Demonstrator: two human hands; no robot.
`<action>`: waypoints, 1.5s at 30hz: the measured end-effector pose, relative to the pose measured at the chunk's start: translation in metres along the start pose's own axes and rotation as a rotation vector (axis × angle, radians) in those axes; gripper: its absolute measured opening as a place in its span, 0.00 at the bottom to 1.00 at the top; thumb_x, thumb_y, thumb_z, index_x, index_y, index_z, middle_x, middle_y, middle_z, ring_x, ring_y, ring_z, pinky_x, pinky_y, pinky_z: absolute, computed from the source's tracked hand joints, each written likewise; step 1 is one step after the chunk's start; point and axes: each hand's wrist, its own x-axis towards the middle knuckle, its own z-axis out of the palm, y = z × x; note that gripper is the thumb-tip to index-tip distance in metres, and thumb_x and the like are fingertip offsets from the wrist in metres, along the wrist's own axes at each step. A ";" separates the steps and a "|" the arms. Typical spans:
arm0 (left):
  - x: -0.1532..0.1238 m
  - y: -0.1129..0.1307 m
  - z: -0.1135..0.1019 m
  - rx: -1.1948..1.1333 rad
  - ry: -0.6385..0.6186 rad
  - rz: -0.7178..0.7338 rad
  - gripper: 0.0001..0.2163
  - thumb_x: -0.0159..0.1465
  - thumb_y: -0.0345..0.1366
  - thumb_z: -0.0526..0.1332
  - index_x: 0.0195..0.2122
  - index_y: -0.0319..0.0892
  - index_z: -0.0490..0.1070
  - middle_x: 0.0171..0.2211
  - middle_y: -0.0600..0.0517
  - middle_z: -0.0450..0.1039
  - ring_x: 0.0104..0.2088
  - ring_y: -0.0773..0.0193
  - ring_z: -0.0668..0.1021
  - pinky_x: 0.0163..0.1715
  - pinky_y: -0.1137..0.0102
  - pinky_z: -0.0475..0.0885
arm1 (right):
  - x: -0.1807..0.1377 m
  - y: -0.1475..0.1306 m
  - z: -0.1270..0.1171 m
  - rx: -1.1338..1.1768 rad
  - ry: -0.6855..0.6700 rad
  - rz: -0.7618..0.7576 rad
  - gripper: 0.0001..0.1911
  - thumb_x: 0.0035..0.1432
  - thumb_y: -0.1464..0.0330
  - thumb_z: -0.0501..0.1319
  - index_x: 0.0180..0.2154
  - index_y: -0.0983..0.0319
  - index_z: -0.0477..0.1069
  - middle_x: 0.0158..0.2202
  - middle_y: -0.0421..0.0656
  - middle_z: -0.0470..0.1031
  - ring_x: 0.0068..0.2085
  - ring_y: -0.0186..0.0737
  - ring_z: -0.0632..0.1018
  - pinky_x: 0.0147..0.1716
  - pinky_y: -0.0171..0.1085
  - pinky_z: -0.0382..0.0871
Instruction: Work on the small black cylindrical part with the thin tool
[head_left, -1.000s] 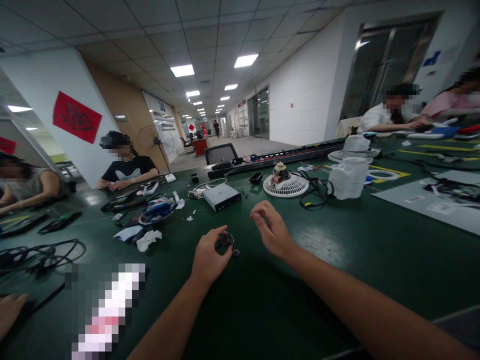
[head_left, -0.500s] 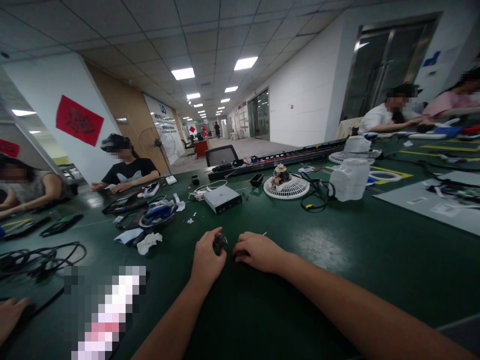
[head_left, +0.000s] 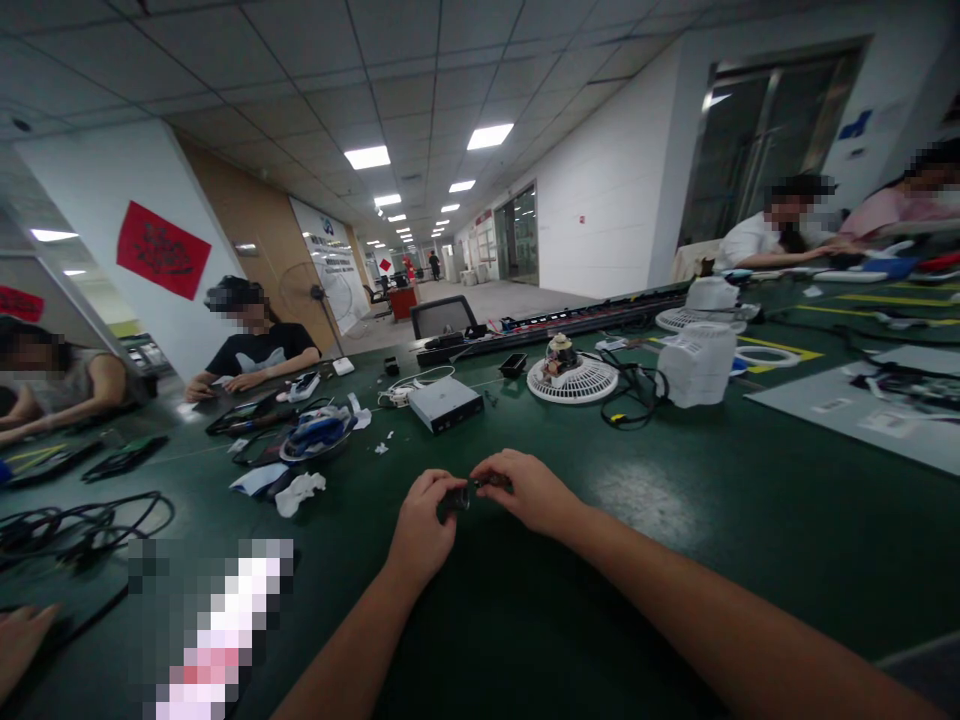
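Note:
My left hand [head_left: 420, 525] pinches a small dark cylindrical part [head_left: 452, 499] just above the green table [head_left: 675, 520]. My right hand [head_left: 525, 488] is closed beside it, its fingertips holding a small dark ring-like piece [head_left: 491, 485] against the end of that part. The two hands touch at the fingertips in the middle of the view. Both forearms reach in from the bottom edge.
A grey box [head_left: 445, 402] lies behind my hands, a white fan grille with a motor [head_left: 572, 375] and a white fan body [head_left: 697, 362] to the right. Cables [head_left: 75, 520] and tools [head_left: 315, 435] lie at left. Other people sit around the table.
My right hand came down from a raised position to the table beside my left hand, picked up the small ring piece, and now holds it against the part in my left hand.

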 end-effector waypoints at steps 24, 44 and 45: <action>-0.003 0.010 -0.003 -0.117 -0.021 0.180 0.20 0.59 0.22 0.62 0.52 0.45 0.69 0.43 0.50 0.74 0.42 0.60 0.78 0.43 0.66 0.76 | -0.002 -0.001 -0.001 -0.121 0.115 -0.322 0.07 0.54 0.77 0.68 0.33 0.60 0.80 0.34 0.43 0.75 0.37 0.40 0.73 0.35 0.37 0.67; -0.004 0.006 -0.001 -0.036 0.029 0.154 0.20 0.58 0.22 0.60 0.52 0.44 0.70 0.46 0.48 0.77 0.46 0.57 0.79 0.49 0.60 0.75 | -0.001 -0.010 -0.008 -0.114 0.090 0.018 0.08 0.54 0.66 0.69 0.33 0.61 0.73 0.29 0.41 0.72 0.33 0.40 0.72 0.33 0.37 0.62; -0.003 0.004 0.000 -0.031 0.057 0.121 0.20 0.59 0.23 0.60 0.51 0.44 0.70 0.46 0.48 0.77 0.46 0.56 0.79 0.49 0.59 0.75 | -0.001 -0.010 -0.010 -0.075 0.141 0.025 0.06 0.57 0.68 0.66 0.36 0.61 0.72 0.32 0.42 0.73 0.34 0.40 0.72 0.35 0.37 0.63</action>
